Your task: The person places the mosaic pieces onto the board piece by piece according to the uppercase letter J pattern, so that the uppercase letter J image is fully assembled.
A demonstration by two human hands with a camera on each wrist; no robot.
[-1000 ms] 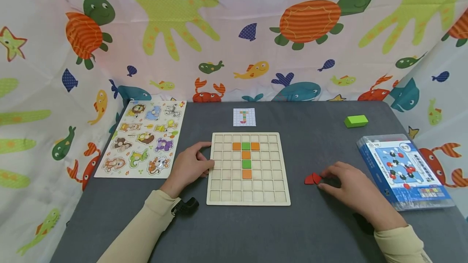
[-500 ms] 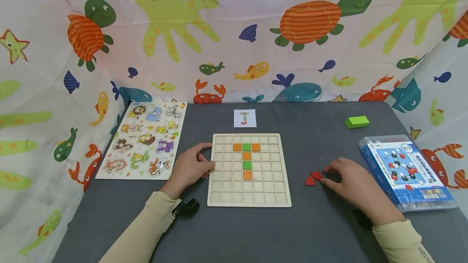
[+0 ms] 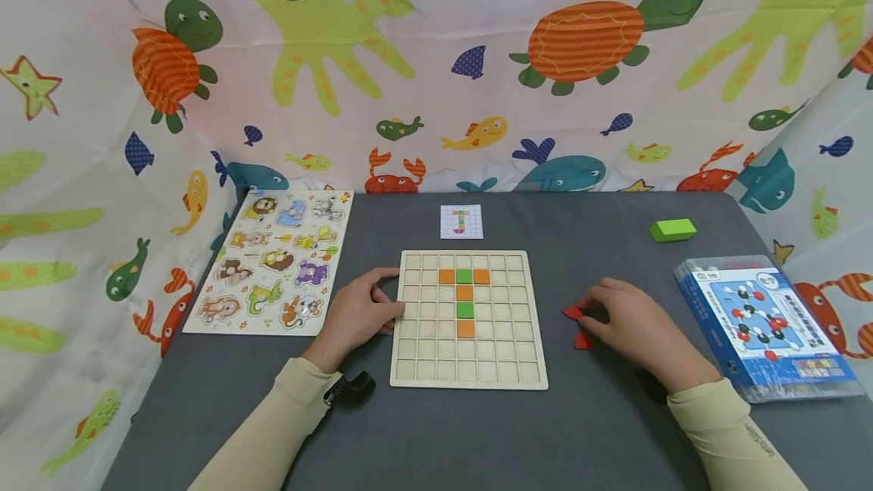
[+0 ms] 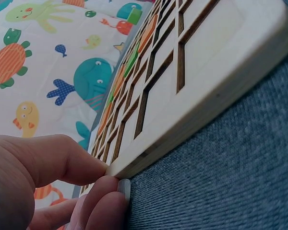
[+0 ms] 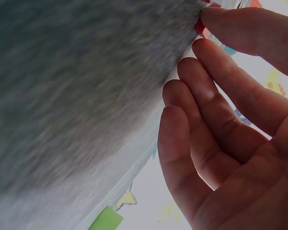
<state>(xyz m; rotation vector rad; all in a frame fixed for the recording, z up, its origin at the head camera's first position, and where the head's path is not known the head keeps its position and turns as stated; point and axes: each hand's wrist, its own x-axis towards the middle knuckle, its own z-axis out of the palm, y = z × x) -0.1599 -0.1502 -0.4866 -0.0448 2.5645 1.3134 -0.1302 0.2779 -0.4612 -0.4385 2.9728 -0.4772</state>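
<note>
A wooden grid board (image 3: 424, 351) bears a T-like pattern of orange tiles (image 3: 464, 293) and green tiles (image 3: 465, 311). My left hand (image 3: 356, 318) holds its left edge; in the left wrist view a fingertip presses the board's rim (image 4: 156, 148), with curled fingers below. To the board's right, my right hand (image 3: 630, 328) pinches a small red piece (image 3: 570, 312) with a rounded side at its fingertips. Another red piece (image 3: 582, 341) lies on the table below that thumb. In the right wrist view the red piece (image 5: 198, 27) is mostly hidden by the thumb; the other fingers are spread loosely.
A pattern card (image 3: 461, 222) lies behind the board. An animal puzzle sheet (image 3: 273, 264) is at the left. On the right are a green block (image 3: 673, 230) and a blue boxed set (image 3: 767, 332). A printed cloth (image 3: 436, 59) hangs behind the grey table (image 3: 477, 438).
My right hand has moved left and slightly away from me, taking one red piece off the other. The left hand stays at the board's edge.
</note>
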